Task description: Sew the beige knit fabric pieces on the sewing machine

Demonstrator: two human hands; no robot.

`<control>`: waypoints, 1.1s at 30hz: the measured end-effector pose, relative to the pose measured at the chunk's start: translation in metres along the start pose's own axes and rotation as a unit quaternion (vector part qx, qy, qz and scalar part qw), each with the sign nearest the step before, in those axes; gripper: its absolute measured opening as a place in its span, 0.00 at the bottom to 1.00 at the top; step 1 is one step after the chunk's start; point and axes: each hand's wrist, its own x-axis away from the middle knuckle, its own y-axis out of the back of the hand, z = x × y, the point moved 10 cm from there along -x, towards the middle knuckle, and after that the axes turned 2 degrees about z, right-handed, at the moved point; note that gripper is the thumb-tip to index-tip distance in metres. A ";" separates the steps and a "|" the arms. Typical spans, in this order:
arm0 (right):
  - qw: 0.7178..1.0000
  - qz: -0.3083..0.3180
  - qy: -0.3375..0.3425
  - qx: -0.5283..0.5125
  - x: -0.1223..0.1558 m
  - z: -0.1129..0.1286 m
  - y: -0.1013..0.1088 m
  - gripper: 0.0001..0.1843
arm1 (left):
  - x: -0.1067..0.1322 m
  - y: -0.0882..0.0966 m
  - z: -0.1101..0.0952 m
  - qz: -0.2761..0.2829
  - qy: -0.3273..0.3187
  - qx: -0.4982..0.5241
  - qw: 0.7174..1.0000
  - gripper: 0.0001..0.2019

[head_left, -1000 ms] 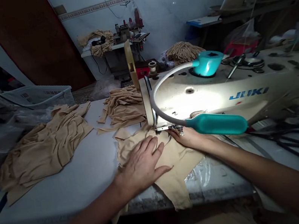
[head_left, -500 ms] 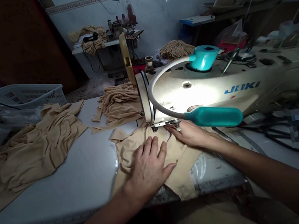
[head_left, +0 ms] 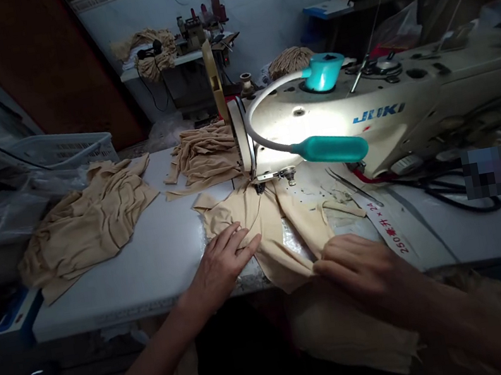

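The right hand (head_left: 362, 268) is closed on a fold of beige cloth (head_left: 274, 254), gathering it at the near edge of the surface (head_left: 127, 285) — the left hand (head_left: 219, 272) lies open on that same piece, which spreads from just before the sewing machine (head_left: 318, 131) down over the edge.

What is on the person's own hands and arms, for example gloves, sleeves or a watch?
The left hand and the right hand are both bare, with no gloves. No sleeve shows on either forearm as far as the view reaches. No watch or bracelet shows on the left wrist; the right arm lies in shadow, so small items there are hard to tell.
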 end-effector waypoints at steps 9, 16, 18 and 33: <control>0.985 0.155 0.049 -0.064 -0.024 0.071 -0.072 0.03 | 0.008 0.021 -0.005 -0.048 0.051 -0.022 0.997 0.22; 0.995 0.064 -0.054 0.050 -0.024 0.006 -0.052 0.15 | 0.035 0.012 -0.040 -0.072 -0.033 0.051 0.996 0.16; 0.992 0.074 -0.059 0.083 -0.017 -0.010 -0.044 0.14 | 0.040 0.011 -0.036 -0.071 -0.020 0.058 0.996 0.16; 0.998 0.051 -0.038 -0.026 -0.024 -0.018 -0.043 0.09 | 0.043 0.029 -0.001 -0.148 0.123 0.078 0.978 0.18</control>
